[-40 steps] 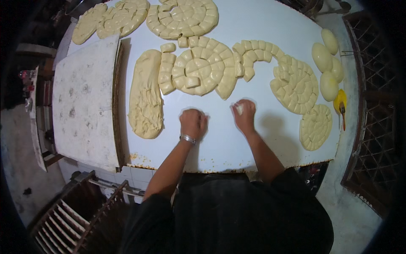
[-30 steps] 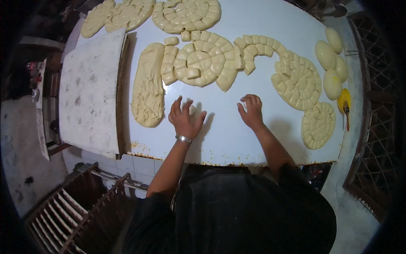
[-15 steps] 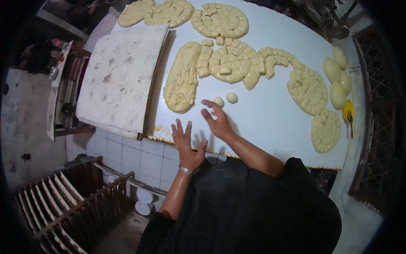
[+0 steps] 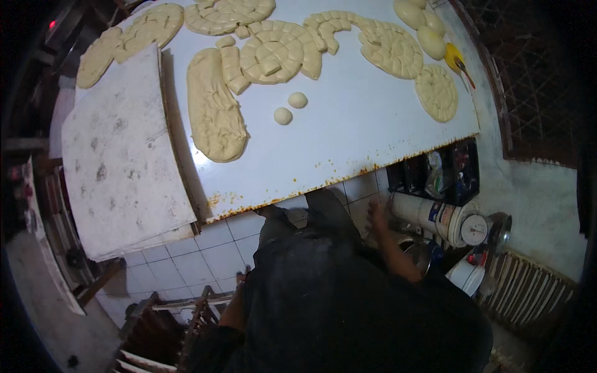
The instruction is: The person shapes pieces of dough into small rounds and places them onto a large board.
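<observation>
Right hand [image 4: 378, 219]: off the near side of the table [image 4: 360, 118], beside the body; grip released, fingers extended, slightly blurred, nothing seen in it.
Left hand [image 4: 241, 277]: low at the body's other side, only some fingers showing; whether its grip is clenched or holding anything, I cannot tell.
Balls [image 4: 283, 116]: two, small, on the table, near each other but apart, one slightly farther out and to the right; round, so no long axis to line up with.
Way to the balls: ahead and to the left from the right hand; ahead and a little right from the left hand. The right hand looks nearer; neither touches them.
Slab [image 4: 214, 105]: one, left of the balls, long axis running away from the body.
Discs [image 4: 273, 53]: six, cut into segments, across the far and right parts of the table.
Strips [image 4: 232, 69]: two, one straight beside the slab, one curved between two discs.
Lumps [image 4: 431, 42]: at least three, smooth, at the far right; the frame cuts them off.
Dish [image 4: 452, 56]: one, yellow, with one brush [image 4: 464, 70].
Boards [image 4: 118, 149]: stacked, left; count unclear.
</observation>
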`<act>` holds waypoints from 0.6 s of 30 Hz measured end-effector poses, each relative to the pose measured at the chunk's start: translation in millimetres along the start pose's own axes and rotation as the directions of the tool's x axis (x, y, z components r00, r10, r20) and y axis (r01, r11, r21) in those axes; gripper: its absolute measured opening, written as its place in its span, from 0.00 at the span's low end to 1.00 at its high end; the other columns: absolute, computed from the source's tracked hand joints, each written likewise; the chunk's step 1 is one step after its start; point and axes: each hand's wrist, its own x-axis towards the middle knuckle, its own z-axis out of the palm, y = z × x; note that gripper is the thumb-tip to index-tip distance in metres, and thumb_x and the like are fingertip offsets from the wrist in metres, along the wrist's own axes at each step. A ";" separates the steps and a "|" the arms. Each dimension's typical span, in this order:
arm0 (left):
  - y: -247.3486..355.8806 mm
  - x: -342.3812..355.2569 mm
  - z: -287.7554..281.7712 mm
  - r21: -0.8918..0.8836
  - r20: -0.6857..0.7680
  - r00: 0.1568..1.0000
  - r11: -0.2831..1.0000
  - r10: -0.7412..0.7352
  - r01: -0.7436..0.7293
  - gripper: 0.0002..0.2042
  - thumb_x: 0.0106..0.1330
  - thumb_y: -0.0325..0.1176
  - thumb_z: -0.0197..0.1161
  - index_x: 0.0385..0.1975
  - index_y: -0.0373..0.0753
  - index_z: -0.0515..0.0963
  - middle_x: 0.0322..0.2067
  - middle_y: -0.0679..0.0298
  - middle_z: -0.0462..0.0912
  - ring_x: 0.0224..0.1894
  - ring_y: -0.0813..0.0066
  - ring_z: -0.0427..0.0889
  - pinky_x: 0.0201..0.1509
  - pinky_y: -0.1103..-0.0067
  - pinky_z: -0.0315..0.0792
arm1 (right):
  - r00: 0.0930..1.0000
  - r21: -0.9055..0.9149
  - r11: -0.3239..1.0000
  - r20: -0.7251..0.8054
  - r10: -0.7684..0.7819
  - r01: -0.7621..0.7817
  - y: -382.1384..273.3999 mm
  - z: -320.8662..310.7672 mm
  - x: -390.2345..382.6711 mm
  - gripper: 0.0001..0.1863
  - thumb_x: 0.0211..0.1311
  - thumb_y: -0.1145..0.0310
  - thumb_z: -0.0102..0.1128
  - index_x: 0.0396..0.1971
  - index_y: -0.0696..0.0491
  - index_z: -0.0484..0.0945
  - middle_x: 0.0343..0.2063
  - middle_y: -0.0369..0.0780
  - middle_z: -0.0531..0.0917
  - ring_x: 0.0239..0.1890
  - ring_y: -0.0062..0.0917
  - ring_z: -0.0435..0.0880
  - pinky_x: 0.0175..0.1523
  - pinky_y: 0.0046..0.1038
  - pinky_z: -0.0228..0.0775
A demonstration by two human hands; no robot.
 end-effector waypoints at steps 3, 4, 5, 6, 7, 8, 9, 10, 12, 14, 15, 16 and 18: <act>67.7 25.3 40.3 -0.034 0.267 0.912 0.949 0.311 -0.314 0.33 0.79 0.48 0.60 0.78 0.38 0.64 0.69 0.56 0.79 0.71 0.61 0.76 0.74 0.67 0.70 | 0.924 -0.350 0.869 0.022 0.382 -0.351 151.1 -55.8 -26.5 0.42 0.83 0.36 0.39 0.82 0.53 0.58 0.78 0.51 0.64 0.80 0.44 0.61 0.82 0.46 0.50; 80.1 24.9 41.5 -0.139 0.256 0.851 0.888 0.459 -0.438 0.35 0.78 0.49 0.61 0.79 0.38 0.63 0.70 0.55 0.77 0.72 0.60 0.74 0.74 0.67 0.70 | 0.920 -0.273 0.904 0.124 0.372 -0.329 147.6 -39.3 -24.4 0.41 0.84 0.37 0.40 0.82 0.53 0.58 0.79 0.51 0.64 0.80 0.42 0.61 0.82 0.45 0.50; 115.2 25.7 31.3 -0.226 0.275 0.757 0.805 0.593 -0.548 0.37 0.77 0.50 0.62 0.79 0.38 0.61 0.71 0.55 0.76 0.74 0.59 0.72 0.75 0.67 0.69 | 0.909 -0.119 0.933 0.213 0.359 -0.341 145.5 -27.1 -22.0 0.41 0.84 0.39 0.41 0.82 0.53 0.58 0.79 0.50 0.64 0.80 0.41 0.61 0.82 0.43 0.50; 141.2 16.2 17.8 -0.318 0.325 0.691 0.763 0.645 -0.563 0.39 0.75 0.51 0.64 0.80 0.37 0.60 0.72 0.55 0.74 0.75 0.58 0.70 0.75 0.67 0.69 | 0.891 0.026 0.930 0.301 0.341 -0.365 143.0 -15.0 -20.8 0.40 0.84 0.40 0.42 0.82 0.54 0.58 0.79 0.49 0.64 0.81 0.40 0.61 0.83 0.42 0.50; 181.3 8.3 -5.2 -0.374 0.612 0.710 0.918 0.349 -0.130 0.42 0.73 0.51 0.66 0.82 0.38 0.56 0.75 0.55 0.71 0.78 0.58 0.66 0.77 0.66 0.66 | 0.868 0.130 0.916 0.392 0.304 -0.380 121.0 -0.2 -10.4 0.39 0.85 0.42 0.43 0.82 0.54 0.58 0.79 0.48 0.63 0.81 0.39 0.61 0.83 0.41 0.49; 225.0 -0.6 -29.2 -0.226 0.799 0.601 0.925 -0.003 0.305 0.46 0.71 0.50 0.68 0.83 0.39 0.53 0.77 0.54 0.68 0.81 0.58 0.62 0.78 0.64 0.63 | 0.837 0.231 0.884 0.482 0.259 -0.407 97.4 14.8 -1.6 0.39 0.85 0.43 0.44 0.82 0.54 0.58 0.80 0.48 0.63 0.81 0.38 0.60 0.83 0.39 0.49; 305.6 -45.5 -50.5 -0.165 0.768 0.627 0.986 0.128 0.002 0.44 0.71 0.48 0.69 0.83 0.40 0.56 0.77 0.55 0.68 0.81 0.59 0.62 0.81 0.65 0.59 | 0.843 0.353 0.855 0.512 0.163 -0.380 82.5 16.2 1.2 0.38 0.86 0.44 0.45 0.82 0.55 0.58 0.80 0.47 0.63 0.81 0.36 0.60 0.84 0.38 0.49; 338.4 -59.3 -52.5 -0.401 0.613 0.655 0.889 0.441 -0.223 0.36 0.71 0.46 0.68 0.76 0.37 0.69 0.74 0.56 0.73 0.78 0.61 0.65 0.81 0.68 0.59 | 0.875 0.331 0.943 0.468 -0.123 -0.044 34.0 25.3 -23.0 0.42 0.83 0.37 0.42 0.81 0.56 0.60 0.79 0.48 0.65 0.80 0.38 0.63 0.81 0.40 0.54; 388.1 -95.2 -26.9 -0.393 0.649 0.507 0.821 0.567 -0.414 0.36 0.75 0.48 0.65 0.77 0.36 0.67 0.74 0.55 0.73 0.79 0.61 0.64 0.81 0.67 0.58 | 0.824 0.298 0.906 0.396 -0.405 0.301 -32.1 35.5 -54.8 0.47 0.80 0.30 0.39 0.79 0.56 0.63 0.78 0.48 0.67 0.78 0.40 0.65 0.78 0.43 0.59; 379.0 -107.1 0.2 -0.175 0.757 0.395 0.744 0.521 -0.645 0.34 0.80 0.51 0.58 0.79 0.36 0.64 0.75 0.54 0.72 0.80 0.60 0.63 0.82 0.66 0.56 | 0.555 -0.114 0.697 0.700 -0.450 0.708 -54.3 38.4 -36.7 0.44 0.81 0.34 0.46 0.79 0.56 0.64 0.78 0.47 0.68 0.80 0.41 0.62 0.81 0.44 0.53; 342.1 -99.3 17.7 0.056 0.792 0.475 0.730 0.383 -0.681 0.34 0.82 0.52 0.55 0.79 0.36 0.64 0.76 0.53 0.71 0.80 0.59 0.63 0.83 0.66 0.55 | 0.521 -0.327 0.432 0.705 -0.481 0.841 -33.8 42.3 -42.0 0.40 0.81 0.39 0.51 0.76 0.56 0.69 0.76 0.48 0.70 0.78 0.44 0.66 0.81 0.45 0.54; 316.2 -79.8 18.2 -0.100 0.737 0.525 0.837 0.425 -0.537 0.35 0.81 0.57 0.54 0.79 0.38 0.65 0.77 0.51 0.69 0.81 0.56 0.62 0.83 0.67 0.55 | 0.607 -0.507 0.361 0.748 -0.267 0.783 -0.9 26.7 -28.7 0.34 0.82 0.40 0.50 0.75 0.48 0.73 0.79 0.51 0.65 0.82 0.43 0.59 0.82 0.40 0.52; 208.6 -27.1 3.8 0.179 0.436 0.879 0.938 0.195 -0.296 0.42 0.75 0.64 0.57 0.79 0.38 0.65 0.76 0.49 0.70 0.82 0.53 0.61 0.84 0.66 0.55 | 0.846 -0.399 0.866 0.531 -0.050 0.302 40.1 -9.9 28.8 0.40 0.81 0.33 0.45 0.72 0.53 0.76 0.74 0.55 0.72 0.75 0.52 0.70 0.76 0.51 0.63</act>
